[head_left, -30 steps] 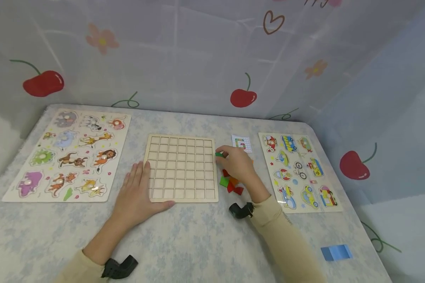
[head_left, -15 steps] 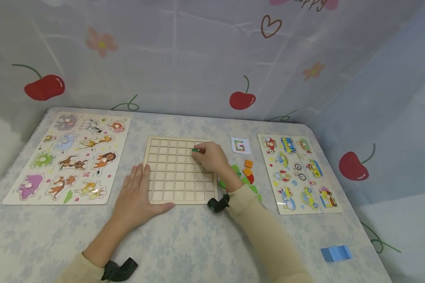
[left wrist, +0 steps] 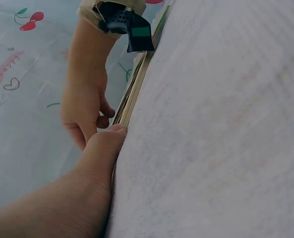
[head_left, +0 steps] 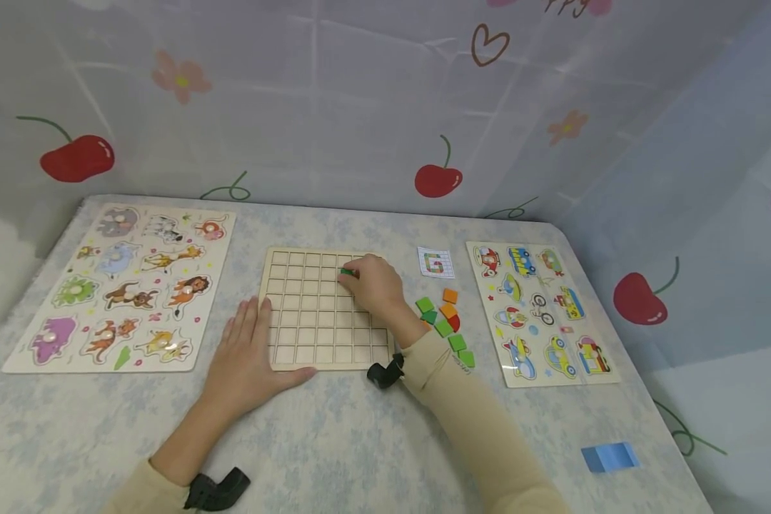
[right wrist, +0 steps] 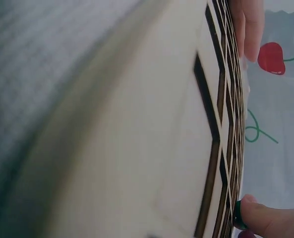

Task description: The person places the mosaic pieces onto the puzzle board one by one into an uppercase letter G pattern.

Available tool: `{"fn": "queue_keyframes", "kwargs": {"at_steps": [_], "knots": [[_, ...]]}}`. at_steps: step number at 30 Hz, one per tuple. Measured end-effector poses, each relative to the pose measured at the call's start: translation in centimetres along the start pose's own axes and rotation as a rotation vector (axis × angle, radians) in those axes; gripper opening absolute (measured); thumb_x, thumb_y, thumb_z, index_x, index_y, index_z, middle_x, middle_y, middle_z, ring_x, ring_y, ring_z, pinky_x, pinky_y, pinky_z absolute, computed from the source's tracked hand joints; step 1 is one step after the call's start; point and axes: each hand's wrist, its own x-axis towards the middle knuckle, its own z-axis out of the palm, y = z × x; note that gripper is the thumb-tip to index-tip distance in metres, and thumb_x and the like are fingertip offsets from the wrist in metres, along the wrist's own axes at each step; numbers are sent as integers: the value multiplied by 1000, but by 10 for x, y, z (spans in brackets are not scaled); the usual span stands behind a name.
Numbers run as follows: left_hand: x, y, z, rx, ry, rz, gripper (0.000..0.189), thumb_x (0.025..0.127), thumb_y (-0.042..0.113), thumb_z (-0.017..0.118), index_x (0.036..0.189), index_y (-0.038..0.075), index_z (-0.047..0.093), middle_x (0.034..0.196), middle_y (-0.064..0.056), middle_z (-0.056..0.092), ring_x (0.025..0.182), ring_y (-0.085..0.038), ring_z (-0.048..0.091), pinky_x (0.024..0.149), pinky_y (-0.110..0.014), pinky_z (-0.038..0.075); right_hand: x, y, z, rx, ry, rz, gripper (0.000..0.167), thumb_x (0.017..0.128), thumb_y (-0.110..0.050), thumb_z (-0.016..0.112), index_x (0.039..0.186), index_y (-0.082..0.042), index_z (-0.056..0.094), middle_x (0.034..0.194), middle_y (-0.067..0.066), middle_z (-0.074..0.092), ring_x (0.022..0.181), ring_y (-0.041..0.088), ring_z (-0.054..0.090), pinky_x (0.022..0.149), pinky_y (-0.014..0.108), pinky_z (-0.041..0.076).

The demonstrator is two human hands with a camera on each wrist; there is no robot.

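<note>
"Board (head_left: 308, 314), pale wood with a grid of square cells: where is it lying?"

"It is lying flat on the patterned table (head_left: 334, 442), between an animal puzzle (head_left: 80, 364) on the left and a vehicle puzzle (head_left: 540, 350) farther off on the right."

"What is the left hand (head_left: 240, 357) doing?"

"It is resting at the board's left edge with its fingers lying straight, while its thumb is stretching along the near edge."

"And the right hand (head_left: 375, 285)?"

"That one is pinching a small green piece (head_left: 347, 271) between thumb and finger. It is holding the piece at the far part of the board, right of the middle. The right wrist view is showing it close to the grid, but I cannot tell whether it is touching."

"Where are the other pieces?"

"Loose pieces (head_left: 443, 327) in green, orange and red are lying just beside the board's right edge, and the right wrist is partly hiding an orange one. Beyond them, a small card (head_left: 435, 263) is showing a coloured figure on a grid."

"Anything nearer the person?"

"A blue object (head_left: 610, 457) is lying near the table's right edge."
</note>
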Motion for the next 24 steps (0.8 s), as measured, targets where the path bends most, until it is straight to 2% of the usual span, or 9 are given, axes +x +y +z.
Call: {"fn": "queue_keyframes", "kwargs": {"at_steps": [2, 7, 11, 13, 16, 18, 20, 24], "knots": [[0, 0, 0, 0, 1, 1, 139, 66, 84, 67, 159, 0, 6, 164, -29, 10, 153, -44, 9, 122, -62, 15, 0, 1, 1, 1, 0, 7, 19, 98, -34, 62, 93, -21, 75, 71, 0, 55, 59, 13, 47, 47, 22, 29], [0, 1, 0, 5, 2, 4, 139, 66, 82, 68, 158, -1, 6, 163, -29, 11, 152, -45, 10, 121, -62, 15, 1, 0, 3, -11, 2, 9, 19, 99, -35, 61, 99, -23, 76, 70, -2, 62, 57, 12, 51, 47, 22, 33], [0, 1, 0, 4, -1, 2, 138, 66, 82, 68, 158, -1, 7, 163, -29, 11, 153, -45, 10, 122, -62, 15, 0, -1, 2, -15, 12, 6, 20, 100, -30, 60, 105, -21, 77, 76, 0, 68, 58, 12, 54, 48, 22, 35], [0, 1, 0, 0, -2, 2, 139, 66, 83, 68, 159, 0, 7, 163, -29, 11, 153, -45, 9, 122, -62, 15, -1, -2, 2, -16, 16, 7, 21, 100, -27, 61, 112, -20, 77, 87, 1, 71, 62, 11, 55, 49, 21, 36], [0, 1, -1, -3, -3, 1, 139, 66, 83, 67, 159, 0, 6, 163, -29, 11, 153, -45, 9, 122, -62, 15, -3, -1, 1, -18, 17, 1, 20, 100, -24, 61, 109, -18, 77, 98, 3, 69, 66, 12, 55, 51, 21, 37], [0, 2, -1, -3, -3, 1, 138, 66, 83, 67, 158, -1, 7, 163, -29, 11, 153, -45, 9, 122, -62, 15, -6, 1, 0, -20, 10, 0, 19, 99, -24, 62, 109, -18, 77, 107, 2, 67, 71, 11, 56, 53, 22, 41], [0, 2, -1, -1, -5, -2, 138, 66, 83, 67, 158, -1, 7, 163, -29, 10, 153, -44, 9, 122, -62, 15, -9, 3, -4, -11, -1, 0, 18, 99, -24, 61, 108, -18, 77, 106, 1, 67, 74, 13, 58, 55, 23, 44], [0, 1, -1, -1, -11, -10, 140, 66, 84, 66, 158, -2, 6, 164, -28, 9, 153, -43, 8, 122, -62, 14, -18, 14, -19, 21, -24, 25, 24, 99, -26, 61, 119, -19, 72, 104, 0, 66, 73, 15, 58, 56, 26, 46]]}}
